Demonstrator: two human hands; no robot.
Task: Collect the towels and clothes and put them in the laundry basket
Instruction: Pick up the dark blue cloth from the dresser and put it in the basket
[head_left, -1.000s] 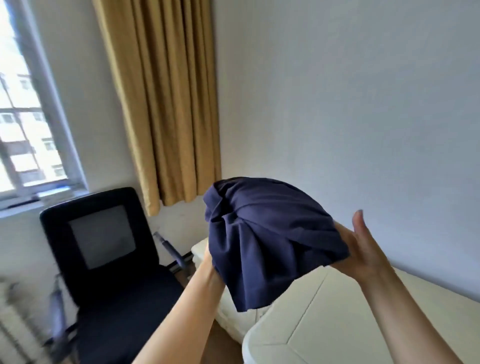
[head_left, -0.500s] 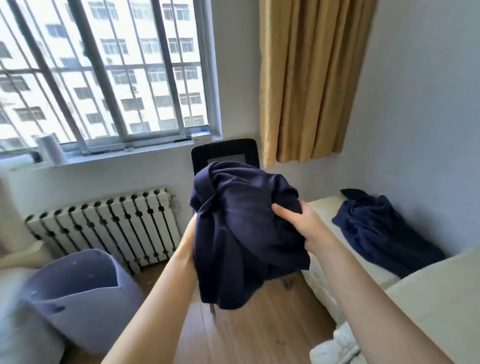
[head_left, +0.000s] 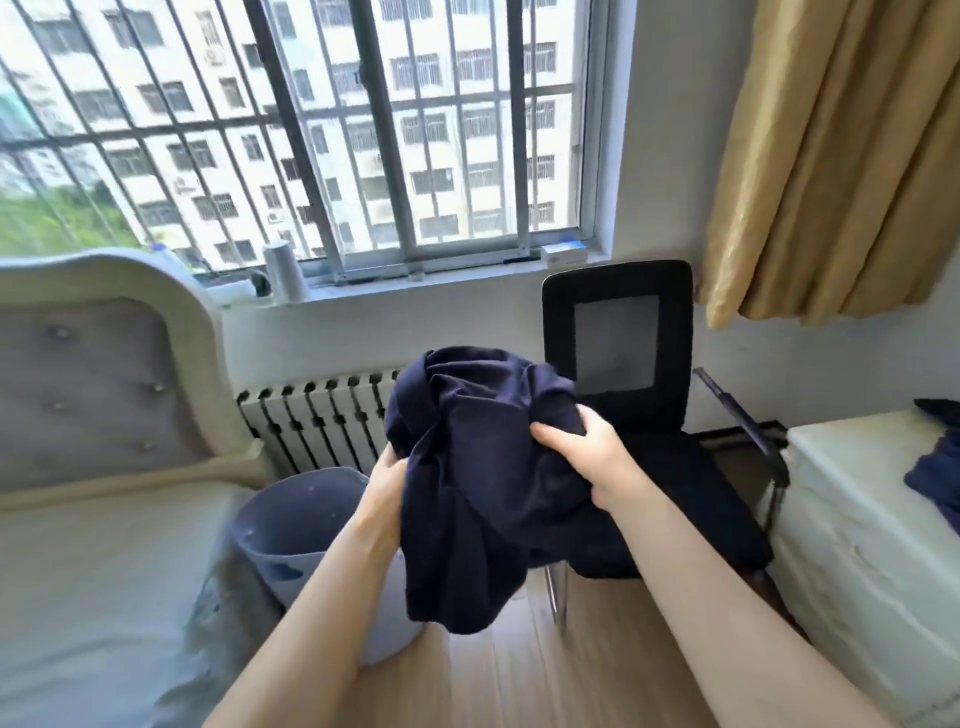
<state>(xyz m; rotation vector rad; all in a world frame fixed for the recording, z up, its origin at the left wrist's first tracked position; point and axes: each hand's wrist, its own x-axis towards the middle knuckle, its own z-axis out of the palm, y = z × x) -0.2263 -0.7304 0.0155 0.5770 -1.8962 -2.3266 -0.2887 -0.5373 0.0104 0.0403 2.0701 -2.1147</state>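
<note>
While both my left hand and right hand clutch it: shirt, navy; soft, light, floppy; best gathered by its bunched folds.

Bright daylight floods in through the barred white-framed window above and beyond the hands, washing out the buildings outside. The pale wood-plank floor below the hands is smeared with motion blur. Wide-angle distortion bends the gold fabric curtain to their upper right.
</note>
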